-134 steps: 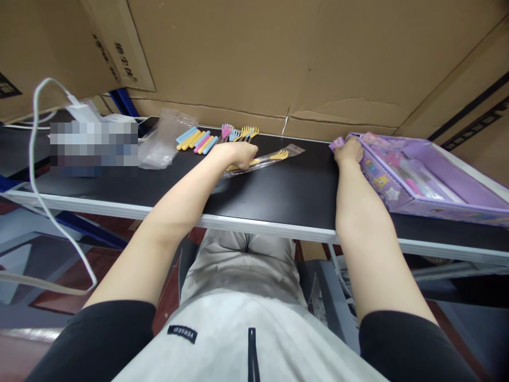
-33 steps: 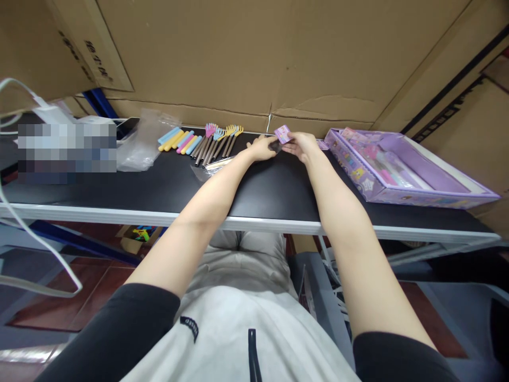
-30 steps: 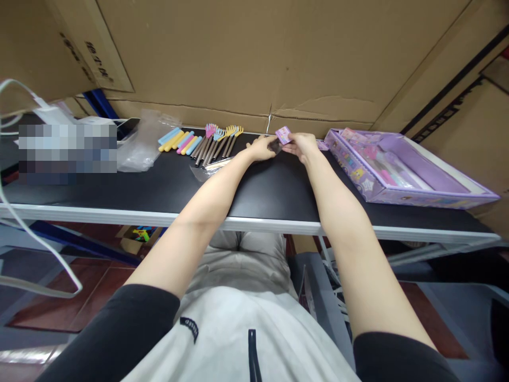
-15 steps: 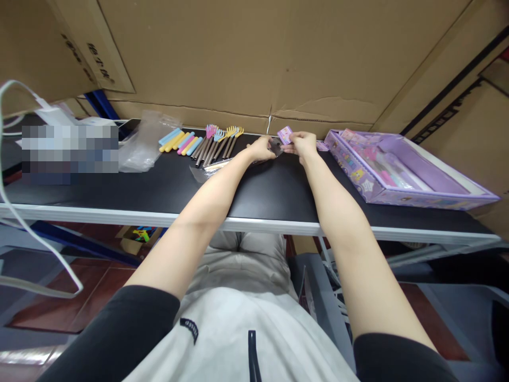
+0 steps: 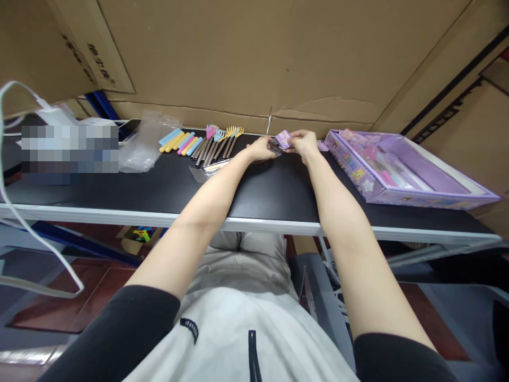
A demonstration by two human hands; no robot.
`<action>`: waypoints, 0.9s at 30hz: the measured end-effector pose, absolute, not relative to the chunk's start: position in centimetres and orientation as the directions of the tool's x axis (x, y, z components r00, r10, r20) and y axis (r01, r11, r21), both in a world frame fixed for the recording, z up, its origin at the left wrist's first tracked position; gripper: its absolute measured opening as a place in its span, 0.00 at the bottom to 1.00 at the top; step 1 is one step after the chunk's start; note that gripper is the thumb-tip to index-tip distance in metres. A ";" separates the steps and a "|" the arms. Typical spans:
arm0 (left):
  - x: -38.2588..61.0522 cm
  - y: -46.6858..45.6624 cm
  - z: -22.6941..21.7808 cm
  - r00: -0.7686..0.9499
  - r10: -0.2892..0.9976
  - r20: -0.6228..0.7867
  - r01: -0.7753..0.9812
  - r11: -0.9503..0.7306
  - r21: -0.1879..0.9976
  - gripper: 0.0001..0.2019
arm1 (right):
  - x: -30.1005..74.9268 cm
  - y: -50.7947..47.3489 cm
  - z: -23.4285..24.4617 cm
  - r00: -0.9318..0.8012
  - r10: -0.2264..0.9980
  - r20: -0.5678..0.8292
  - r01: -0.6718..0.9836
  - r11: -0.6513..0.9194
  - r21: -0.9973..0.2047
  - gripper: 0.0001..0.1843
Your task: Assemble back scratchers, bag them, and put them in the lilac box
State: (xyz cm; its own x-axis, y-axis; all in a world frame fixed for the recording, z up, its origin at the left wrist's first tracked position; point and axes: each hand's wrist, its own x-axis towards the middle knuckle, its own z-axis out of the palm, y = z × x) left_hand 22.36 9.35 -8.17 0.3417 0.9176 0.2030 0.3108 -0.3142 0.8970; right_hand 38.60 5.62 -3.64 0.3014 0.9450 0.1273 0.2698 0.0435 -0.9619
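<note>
My left hand [image 5: 261, 149] is closed on the end of a clear plastic bag [image 5: 201, 173], which trails back under my left forearm with a pale stick-like thing inside. Between the thumb and fingers of my right hand [image 5: 304, 143] is a small purple printed card [image 5: 283, 139], held right at the bag's end by my left fingers. Whether the card is inside the bag's mouth or just in front of it I cannot tell. Left of my hands lie several small claw-headed rods [image 5: 218, 137] in pink, blue and yellow with brown shafts.
Several pastel sticks [image 5: 181, 142] lie beside a pile of clear bags [image 5: 145, 146]. A purple open box [image 5: 376, 185] with packaged items stands at the right, another purple card [image 5: 322, 146] by its corner. Cardboard [image 5: 238, 58] walls the back; a white cable [image 5: 40, 239] hangs at left.
My right hand has shifted slightly, bringing the purple card a little lower and to the left, closer to the bag's end. My left hand stays nearly where it was.
</note>
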 end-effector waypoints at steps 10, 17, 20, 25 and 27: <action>22.2 7.8 -6.5 0.264 0.953 0.148 0.418 -0.251 0.873 0.19 | 38.9 7.1 -4.6 0.238 0.965 0.112 0.264 0.047 -0.963 0.20; 22.3 7.9 -6.1 0.148 0.972 0.184 0.383 -0.228 0.895 0.18 | 38.9 7.1 -5.0 0.146 0.987 0.070 0.231 0.035 -0.972 0.22; 22.4 7.7 -5.9 0.134 0.971 0.198 0.347 -0.233 0.908 0.22 | 39.0 7.0 -5.0 0.105 0.992 0.066 0.225 0.041 -0.973 0.22; 22.5 7.3 -5.8 0.108 0.982 0.154 0.246 -0.176 0.953 0.24 | 38.9 6.9 -4.8 0.090 0.993 0.075 0.215 0.054 -0.975 0.21; 22.7 7.2 -5.7 0.089 0.988 0.125 0.202 -0.141 0.969 0.25 | 38.9 7.0 -4.7 0.105 0.991 0.084 0.214 0.060 -0.975 0.22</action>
